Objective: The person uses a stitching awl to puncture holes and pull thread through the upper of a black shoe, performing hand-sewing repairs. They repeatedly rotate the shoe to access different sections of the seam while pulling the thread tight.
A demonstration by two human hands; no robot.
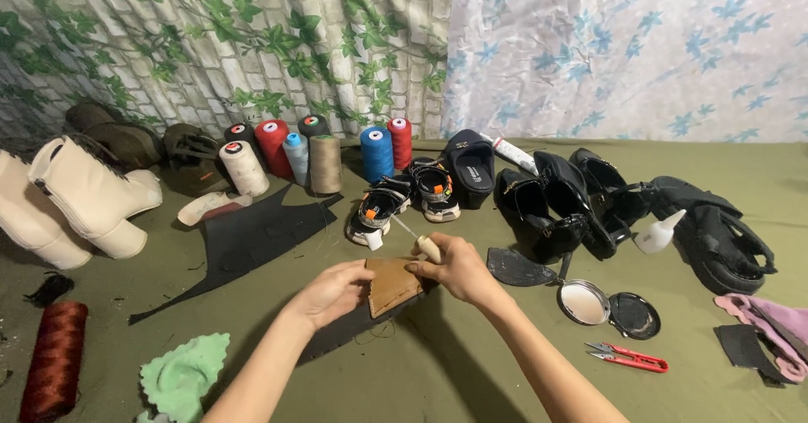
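Note:
My left hand (332, 292) grips the left edge of a brown leather piece (392, 284) that lies on a black shoe sole (353, 326). At the right edge of the leather, my right hand (459, 267) holds a wooden-handled awl (418, 239) whose thin metal shaft points up and to the left. Both hands meet over the leather at the middle of the olive cloth.
Thread spools (321, 162) stand at the back. A small pair of sandals (402, 200), black shoes (547, 204), cream boots (84, 196), a black leather sheet (252, 234), a white glue bottle (659, 232), an open tin (582, 302), red snips (627, 357), a dark red thread cone (55, 360) and green cloth (183, 377) lie around.

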